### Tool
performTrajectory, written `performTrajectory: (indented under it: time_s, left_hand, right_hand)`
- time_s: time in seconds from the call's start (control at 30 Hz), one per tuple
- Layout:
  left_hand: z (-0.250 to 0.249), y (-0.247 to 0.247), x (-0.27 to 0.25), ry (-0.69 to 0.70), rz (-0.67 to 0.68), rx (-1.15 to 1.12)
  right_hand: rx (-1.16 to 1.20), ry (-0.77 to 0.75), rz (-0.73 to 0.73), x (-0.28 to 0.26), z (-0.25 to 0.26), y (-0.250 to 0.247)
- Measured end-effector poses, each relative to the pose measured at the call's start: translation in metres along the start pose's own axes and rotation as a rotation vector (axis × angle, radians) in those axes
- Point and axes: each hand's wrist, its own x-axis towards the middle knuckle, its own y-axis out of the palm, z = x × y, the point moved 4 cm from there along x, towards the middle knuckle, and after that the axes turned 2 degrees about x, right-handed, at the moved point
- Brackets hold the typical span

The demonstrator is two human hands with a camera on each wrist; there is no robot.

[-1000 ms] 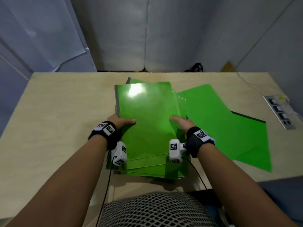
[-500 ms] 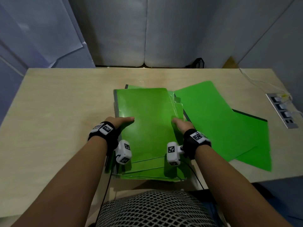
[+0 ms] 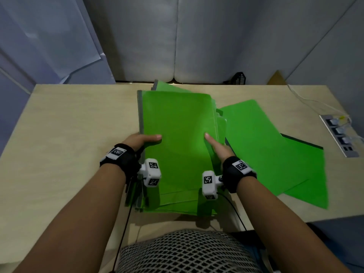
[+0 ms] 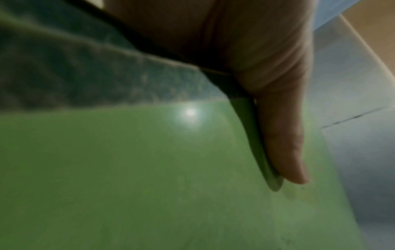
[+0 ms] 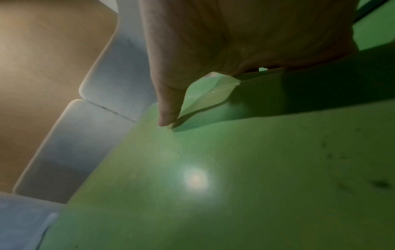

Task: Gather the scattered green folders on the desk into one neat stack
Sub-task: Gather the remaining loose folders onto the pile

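Note:
A stack of green folders (image 3: 177,138) is tilted up off the desk, its far end raised and its near end close to my body. My left hand (image 3: 141,140) grips the stack's left edge, thumb (image 4: 284,143) lying on the top cover (image 4: 149,169). My right hand (image 3: 216,146) grips the right edge, its thumb (image 5: 169,101) pressed on the top folder (image 5: 235,169); the other fingers of both hands are hidden under the stack. Two more green folders lie flat to the right, one (image 3: 256,142) overlapping another (image 3: 307,178) near the desk's front edge.
The light wooden desk (image 3: 69,134) holds a grey power strip (image 3: 340,138) with a white cable at its right edge. Grey padded wall panels (image 3: 177,36) stand behind the desk. A small black object (image 3: 239,78) sits beyond the far edge.
Both hands have lifted the stack: its far end has risen off the desk and the folders now tilt toward me. The two folders at the right have not moved.

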Motion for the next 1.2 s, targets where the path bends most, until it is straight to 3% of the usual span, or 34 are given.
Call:
performTrajectory:
  time_s: [0.3, 0.47, 0.8, 1.03, 1.2]
  left_hand:
    - [-0.063, -0.007, -0.029, 0.397, -0.015, -0.239]
    - [-0.089, -0.015, -0.051, 0.610, 0.039, -0.157]
    - [-0.081, -0.012, -0.072, 0.719, 0.074, -0.004]
    - [-0.101, -0.017, -0.082, 0.822, 0.011, -0.012]
    - [-0.100, -0.015, -0.079, 0.842, -0.005, -0.086]
  right_hand:
    - [0.321, -0.332, 0.030, -0.033, 0.082, -0.027]
    - [0.367, -0.555, 0.032, -0.049, 0.109, -0.033]
    - [0.302, -0.658, 0.173, -0.073, 0.085, -0.033]
    - [0.435, -0.723, 0.118, -0.066, 0.093, -0.036]
    - [0.370, -0.730, 0.097, -0.059, 0.084, -0.032]
